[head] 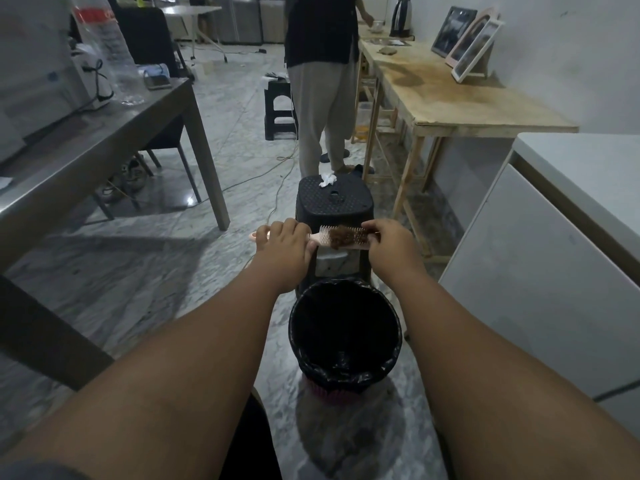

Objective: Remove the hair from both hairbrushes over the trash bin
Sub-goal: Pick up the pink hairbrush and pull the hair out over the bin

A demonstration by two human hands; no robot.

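We see both hands held out beyond the far rim of the black-lined trash bin [345,332]; the left hand [284,247] is clamped around the handle of a pink hairbrush [341,238], which lies level between the two hands; the right hand [388,244] pinches at the right end of the brush head, touching the brown hair [346,236] matted in the bristles; a black stool [334,199] stands just behind.

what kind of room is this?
Probably a makeshift indoor workroom, not a bathroom: marble-look floor, a bare plywood table with an electric kettle, and a steel table with an appliance.
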